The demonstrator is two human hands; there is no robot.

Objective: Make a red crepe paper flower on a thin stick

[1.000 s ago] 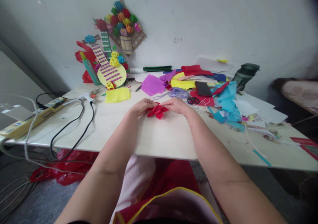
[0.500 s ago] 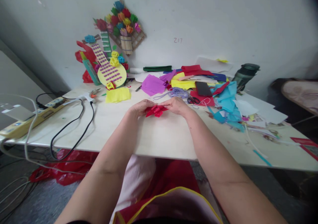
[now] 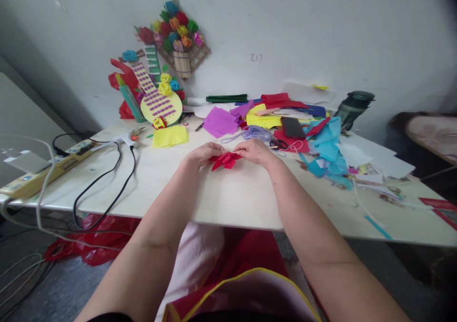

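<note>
A piece of folded red crepe paper (image 3: 227,160), shaped a bit like a flower or bow, is held just over the white table (image 3: 235,203). My left hand (image 3: 207,153) pinches its left side, and my right hand (image 3: 253,151) grips its right side; both sets of fingers are closed on it. Part of the paper is hidden behind the fingers. A purple cord bundle (image 3: 256,133) and black scissors (image 3: 278,144) lie just beyond my right hand. Left of my left hand is a yellow paper sheet (image 3: 170,136).
A hot glue gun (image 3: 128,137) with its black cable and a power strip (image 3: 53,167) lie at the left. Paper-flower crafts (image 3: 161,105) lean on the wall. Coloured paper, a phone (image 3: 293,127), blue crepe scraps (image 3: 324,145) and a dark bottle (image 3: 354,109) stretch across the back right.
The fingertips have moved slightly apart, my right hand shifting a little to the right. The red paper has turned slightly, showing its folds differently.
</note>
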